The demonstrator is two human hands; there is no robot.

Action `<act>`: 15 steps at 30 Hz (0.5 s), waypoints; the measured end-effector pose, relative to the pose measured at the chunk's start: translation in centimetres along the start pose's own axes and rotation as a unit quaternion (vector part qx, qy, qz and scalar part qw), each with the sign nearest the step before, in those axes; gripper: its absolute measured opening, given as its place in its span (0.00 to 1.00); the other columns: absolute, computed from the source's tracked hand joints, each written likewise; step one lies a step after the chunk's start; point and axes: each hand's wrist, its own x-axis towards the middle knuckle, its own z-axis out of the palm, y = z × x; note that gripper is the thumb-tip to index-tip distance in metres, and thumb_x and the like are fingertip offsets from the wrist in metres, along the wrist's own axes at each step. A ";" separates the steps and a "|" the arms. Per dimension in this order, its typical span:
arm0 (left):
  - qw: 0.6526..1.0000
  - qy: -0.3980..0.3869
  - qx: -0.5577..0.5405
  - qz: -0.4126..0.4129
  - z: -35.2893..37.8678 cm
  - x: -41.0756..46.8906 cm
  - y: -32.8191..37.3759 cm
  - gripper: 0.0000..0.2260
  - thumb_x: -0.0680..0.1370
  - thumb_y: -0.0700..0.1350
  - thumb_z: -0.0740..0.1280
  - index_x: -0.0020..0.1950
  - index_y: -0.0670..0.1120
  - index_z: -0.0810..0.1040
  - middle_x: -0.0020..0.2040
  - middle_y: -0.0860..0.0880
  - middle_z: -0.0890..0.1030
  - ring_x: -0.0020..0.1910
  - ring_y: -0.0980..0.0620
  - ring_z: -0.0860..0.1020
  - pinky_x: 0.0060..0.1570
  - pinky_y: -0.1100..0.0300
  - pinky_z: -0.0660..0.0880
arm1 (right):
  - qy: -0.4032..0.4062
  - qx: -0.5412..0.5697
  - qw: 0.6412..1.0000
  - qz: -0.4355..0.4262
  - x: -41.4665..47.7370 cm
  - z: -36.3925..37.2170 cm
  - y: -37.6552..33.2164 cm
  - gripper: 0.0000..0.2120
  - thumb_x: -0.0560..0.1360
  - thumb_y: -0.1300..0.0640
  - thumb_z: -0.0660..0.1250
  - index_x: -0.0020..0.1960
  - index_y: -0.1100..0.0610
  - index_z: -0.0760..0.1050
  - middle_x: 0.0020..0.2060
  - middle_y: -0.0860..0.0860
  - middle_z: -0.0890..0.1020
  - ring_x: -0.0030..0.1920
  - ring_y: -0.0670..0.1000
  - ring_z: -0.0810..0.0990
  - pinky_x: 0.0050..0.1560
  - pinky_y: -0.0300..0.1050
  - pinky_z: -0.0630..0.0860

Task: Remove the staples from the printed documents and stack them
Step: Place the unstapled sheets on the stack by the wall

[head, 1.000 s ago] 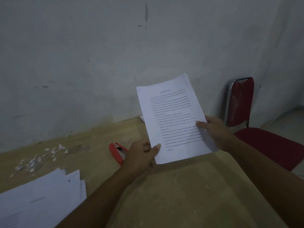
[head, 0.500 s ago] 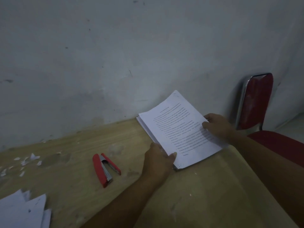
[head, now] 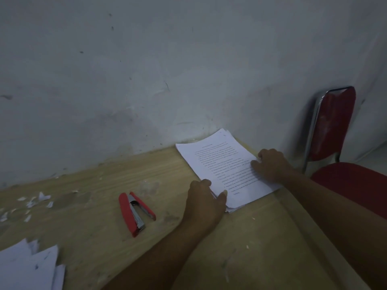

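While the printed sheets were up in the air a second ago, in front of the wall (head: 146, 70), now they lie flat on top of the pile of papers (head: 222, 164). Half a second ago they were already low on the pile. The pile sits at the far right corner of the table (head: 251, 258), close to the wall.

Both hands have come down with the sheets. The left hand (head: 204, 203) holds the near left edge of the pile. Its thumb lies on the top page and its fingers curl against the side. The right hand (head: 272, 164) holds the right edge. Its thumb lies on the top page too, and its fingers curl down over the edge.

The pile is white and many sheets thick. The top page has lines of small dark print, too small to read. The sheets do not line up quite evenly at the near corner and the far corner, where lower edges peek out.

A red stapler (head: 135, 212) lies open on the table, left of the left hand and apart from it. Small white paper scraps (head: 31, 203) are spread at the far left by the wall. More white sheets (head: 27, 266) lie at the near left corner. A red chair (head: 335, 132) stands past the right end of the table.
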 end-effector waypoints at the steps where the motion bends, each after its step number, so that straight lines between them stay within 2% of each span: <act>1: 1.000 -0.002 0.001 0.002 0.0 -0.1 0.0 0.25 0.79 0.53 0.66 0.73 0.44 0.68 0.69 0.46 0.71 0.66 0.51 0.72 0.63 0.63 0.68 | 0.005 -0.004 1.000 0.003 -0.2 0.0 -0.1 0.21 0.79 0.44 0.60 0.61 0.61 0.73 0.58 0.58 0.77 0.57 0.58 0.76 0.56 0.49 0.72; 4: 1.000 -0.009 0.004 0.001 -0.3 -0.4 0.1 0.26 0.80 0.53 0.64 0.75 0.44 0.66 0.72 0.47 0.69 0.69 0.51 0.69 0.65 0.63 0.66 | 0.002 -0.012 1.000 0.011 -0.8 -0.2 -0.5 0.24 0.80 0.42 0.57 0.63 0.61 0.72 0.60 0.58 0.78 0.59 0.59 0.76 0.61 0.52 0.73; 7: 1.000 -0.011 0.005 -0.002 -1.2 -0.9 0.0 0.23 0.80 0.52 0.65 0.72 0.44 0.68 0.68 0.47 0.72 0.64 0.53 0.71 0.56 0.67 0.64 | -0.009 -0.052 0.998 0.017 -1.8 -0.7 -1.4 0.26 0.80 0.40 0.57 0.67 0.59 0.69 0.63 0.58 0.75 0.63 0.60 0.74 0.64 0.54 0.70; 9: 1.000 -0.009 0.007 -0.005 -2.1 -1.3 0.0 0.20 0.80 0.52 0.65 0.69 0.44 0.70 0.65 0.49 0.73 0.59 0.54 0.71 0.53 0.67 0.64 | 0.002 -0.059 0.998 0.018 -2.6 -1.1 -2.0 0.26 0.79 0.39 0.58 0.68 0.58 0.69 0.64 0.57 0.74 0.64 0.59 0.73 0.65 0.54 0.70; 12: 1.000 -0.016 0.016 0.000 -4.0 -2.7 -0.2 0.16 0.80 0.50 0.65 0.65 0.45 0.71 0.62 0.50 0.74 0.53 0.56 0.71 0.50 0.65 0.66 | 0.021 -0.032 0.999 0.009 -5.0 -2.3 -3.3 0.25 0.79 0.40 0.60 0.68 0.57 0.69 0.66 0.56 0.74 0.65 0.59 0.72 0.65 0.55 0.69; 15: 0.999 -0.024 0.027 0.010 -6.6 -4.7 -0.5 0.15 0.80 0.51 0.66 0.63 0.45 0.74 0.60 0.50 0.75 0.53 0.55 0.73 0.50 0.64 0.67 | 0.034 0.023 0.999 -0.017 -7.9 -3.8 -5.2 0.23 0.79 0.44 0.62 0.68 0.57 0.70 0.65 0.57 0.74 0.65 0.58 0.72 0.65 0.53 0.68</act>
